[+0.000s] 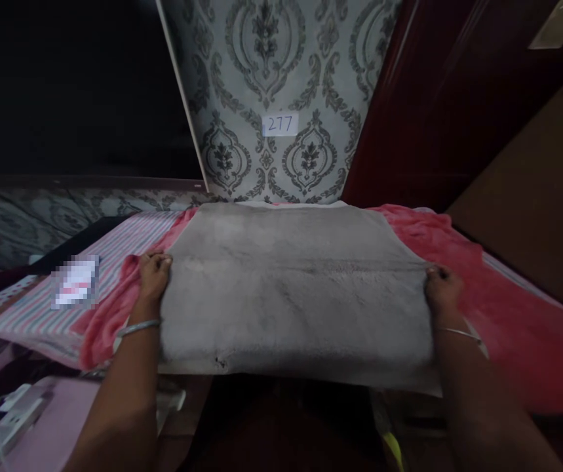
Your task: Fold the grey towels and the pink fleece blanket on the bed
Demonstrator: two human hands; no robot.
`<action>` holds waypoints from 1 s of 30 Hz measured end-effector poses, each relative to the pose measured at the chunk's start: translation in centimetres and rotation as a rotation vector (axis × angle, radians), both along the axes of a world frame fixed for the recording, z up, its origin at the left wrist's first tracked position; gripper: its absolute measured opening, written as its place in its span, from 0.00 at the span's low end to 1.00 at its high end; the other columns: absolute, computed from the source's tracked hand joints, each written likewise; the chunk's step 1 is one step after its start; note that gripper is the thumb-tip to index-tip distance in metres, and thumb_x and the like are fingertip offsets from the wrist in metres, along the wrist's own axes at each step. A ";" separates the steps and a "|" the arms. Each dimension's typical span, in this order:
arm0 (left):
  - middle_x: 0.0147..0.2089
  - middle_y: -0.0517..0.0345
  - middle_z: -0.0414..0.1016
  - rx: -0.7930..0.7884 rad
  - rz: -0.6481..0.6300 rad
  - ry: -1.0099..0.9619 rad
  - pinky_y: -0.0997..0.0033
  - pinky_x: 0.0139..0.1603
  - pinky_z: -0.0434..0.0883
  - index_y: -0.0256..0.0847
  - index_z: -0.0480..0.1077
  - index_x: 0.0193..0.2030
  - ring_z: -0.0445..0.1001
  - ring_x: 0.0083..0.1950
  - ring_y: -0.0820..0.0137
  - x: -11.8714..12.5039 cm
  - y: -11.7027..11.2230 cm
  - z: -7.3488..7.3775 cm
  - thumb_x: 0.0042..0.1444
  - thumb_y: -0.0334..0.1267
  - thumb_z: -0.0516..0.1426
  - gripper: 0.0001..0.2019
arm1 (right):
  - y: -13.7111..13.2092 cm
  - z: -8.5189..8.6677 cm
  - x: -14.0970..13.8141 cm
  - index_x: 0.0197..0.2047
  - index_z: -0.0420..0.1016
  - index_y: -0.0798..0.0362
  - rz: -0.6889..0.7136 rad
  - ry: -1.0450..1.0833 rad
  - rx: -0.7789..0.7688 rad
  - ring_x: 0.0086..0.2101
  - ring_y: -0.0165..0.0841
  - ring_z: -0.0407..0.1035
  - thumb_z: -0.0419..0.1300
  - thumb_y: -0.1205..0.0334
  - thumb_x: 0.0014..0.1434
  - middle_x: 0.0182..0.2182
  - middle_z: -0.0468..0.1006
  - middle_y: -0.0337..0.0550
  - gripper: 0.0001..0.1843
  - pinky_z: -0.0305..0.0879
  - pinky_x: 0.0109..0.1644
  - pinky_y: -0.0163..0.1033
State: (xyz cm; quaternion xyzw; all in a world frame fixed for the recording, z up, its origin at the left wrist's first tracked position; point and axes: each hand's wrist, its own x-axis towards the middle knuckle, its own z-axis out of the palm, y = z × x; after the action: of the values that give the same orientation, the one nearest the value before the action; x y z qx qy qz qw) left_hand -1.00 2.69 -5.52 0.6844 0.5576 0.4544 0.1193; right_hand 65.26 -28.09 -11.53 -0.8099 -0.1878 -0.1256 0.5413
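Note:
A wide grey plush cloth (281, 308) is stretched across the middle of the head view, with faint crease lines and a small dark mark near its front edge. My left hand (154, 274) pinches its left edge, fingers closed. On the opposite side, my right hand (442, 288) is closed on the right edge at about the same height. Pink plush fabric (126, 298) shows beside the left edge, and more lies spread to the right. Beneath is a surface with a striped cover (109, 246). The cloth's front edge hangs toward me.
A white packet (75, 282), partly pixelated, lies on the striped cover. At lower left is a white power strip (8, 419). Behind stand a large dark screen (75, 92), a patterned wall with a "277" paper label (280, 124), and a dark red cabinet (423, 111).

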 end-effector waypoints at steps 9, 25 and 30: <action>0.44 0.43 0.73 0.038 0.063 0.285 0.40 0.65 0.64 0.42 0.69 0.30 0.69 0.57 0.48 0.8 -0.5 1.2 0.50 0.41 0.53 0.07 | -0.1 0.9 -0.7 0.42 0.82 0.61 0.001 0.003 -0.097 0.42 0.46 0.73 0.56 0.64 0.50 0.39 0.81 0.57 0.19 0.67 0.55 0.53; 0.43 0.42 0.78 0.177 -0.391 0.669 0.50 0.52 0.70 0.42 0.75 0.37 0.74 0.49 0.50 8.4 -2.5 0.3 0.59 0.47 0.51 0.15 | 3.9 2.6 -10.4 0.45 0.82 0.51 0.702 -0.525 -0.426 0.48 0.42 0.69 0.55 0.69 0.63 0.45 0.81 0.49 0.15 0.64 0.57 0.48; 0.40 0.43 0.78 0.250 -0.338 0.666 0.53 0.51 0.70 0.41 0.73 0.35 0.75 0.46 0.54 8.0 -3.4 0.7 0.63 0.45 0.48 0.15 | 3.6 2.1 -10.5 0.40 0.80 0.52 0.621 -0.546 -0.354 0.44 0.43 0.71 0.53 0.67 0.64 0.40 0.81 0.51 0.13 0.67 0.52 0.47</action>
State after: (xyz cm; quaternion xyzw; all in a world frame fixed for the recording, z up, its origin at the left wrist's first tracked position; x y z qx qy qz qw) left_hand 6.97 -0.67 -4.85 0.8858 0.3854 0.2461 -0.0791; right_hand 54.74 -24.47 -9.42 -0.7324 -0.5766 -0.1323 0.3372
